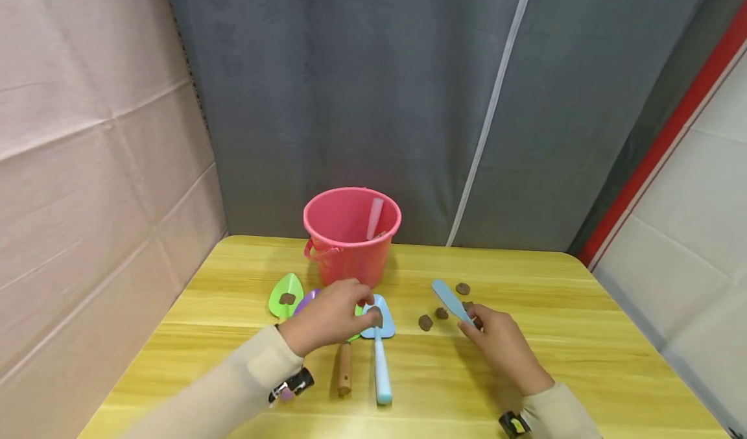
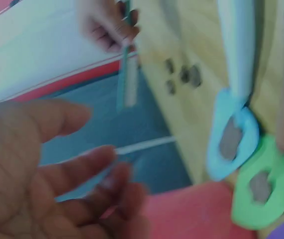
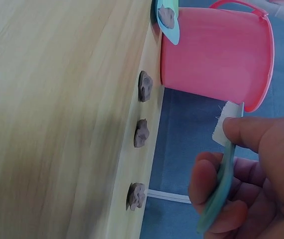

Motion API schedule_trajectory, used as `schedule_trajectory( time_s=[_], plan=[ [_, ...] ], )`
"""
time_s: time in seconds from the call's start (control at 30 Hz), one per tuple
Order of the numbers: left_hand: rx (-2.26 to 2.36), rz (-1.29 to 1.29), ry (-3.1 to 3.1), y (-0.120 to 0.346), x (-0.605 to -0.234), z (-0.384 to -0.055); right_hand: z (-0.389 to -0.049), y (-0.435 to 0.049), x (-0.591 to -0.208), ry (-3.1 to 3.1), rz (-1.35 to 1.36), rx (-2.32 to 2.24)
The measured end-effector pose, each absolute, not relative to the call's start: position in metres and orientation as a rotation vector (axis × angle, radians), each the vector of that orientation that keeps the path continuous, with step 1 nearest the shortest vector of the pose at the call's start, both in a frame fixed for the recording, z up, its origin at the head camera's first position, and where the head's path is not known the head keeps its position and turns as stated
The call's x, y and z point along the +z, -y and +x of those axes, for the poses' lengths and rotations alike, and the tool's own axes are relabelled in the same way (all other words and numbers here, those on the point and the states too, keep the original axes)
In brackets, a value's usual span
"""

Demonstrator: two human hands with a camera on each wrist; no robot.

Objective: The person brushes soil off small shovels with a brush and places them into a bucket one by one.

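My right hand (image 1: 504, 342) grips the handle of a light-blue brush (image 1: 449, 303); white bristles (image 3: 225, 122) show along one side in the right wrist view. Brown lumps (image 1: 425, 323) lie on the table beside that hand. Over the toy shovels hovers my left hand (image 1: 329, 316), its fingers parted and nothing between them in the left wrist view. Below it are a light-blue shovel (image 2: 214, 154) and a green shovel with a wooden handle (image 2: 241, 204), each bearing a brown lump. The left hand partly hides a purple piece (image 1: 307, 300) in the head view.
A pink bucket (image 1: 353, 261) stands at the back of the wooden table (image 1: 583, 335), with a pale pink handle (image 1: 375, 218) sticking up inside. Left of centre lies another green shovel (image 1: 277, 308) with a brown lump on it. A grey curtain (image 1: 379, 89) hangs behind.
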State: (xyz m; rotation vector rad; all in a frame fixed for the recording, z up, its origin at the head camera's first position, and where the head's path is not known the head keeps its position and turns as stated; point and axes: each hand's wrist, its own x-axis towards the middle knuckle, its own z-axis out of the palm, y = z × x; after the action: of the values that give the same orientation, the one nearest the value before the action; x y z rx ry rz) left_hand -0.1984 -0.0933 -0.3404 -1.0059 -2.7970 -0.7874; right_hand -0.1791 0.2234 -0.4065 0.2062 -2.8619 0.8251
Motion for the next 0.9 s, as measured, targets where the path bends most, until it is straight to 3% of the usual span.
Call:
schedule_trajectory(
  time_s=[0.17,0.43,0.9],
  plan=[
    [-0.649,-1.05,2.988,0.073,-0.369,-0.194,-0.178,-0.223,-0.404,2.859,0.227,0.829],
    [-0.387,-0.823,3.175,0.05,-0.397,-0.177,-0.177,-0.219,-0.405,2.867,0.259,0.839],
    [-0.49,-0.606,3.182,0.046,-0.415,-0.181,-0.174,-0.215,-0.41,2.879,0.229,0.887]
  ],
)
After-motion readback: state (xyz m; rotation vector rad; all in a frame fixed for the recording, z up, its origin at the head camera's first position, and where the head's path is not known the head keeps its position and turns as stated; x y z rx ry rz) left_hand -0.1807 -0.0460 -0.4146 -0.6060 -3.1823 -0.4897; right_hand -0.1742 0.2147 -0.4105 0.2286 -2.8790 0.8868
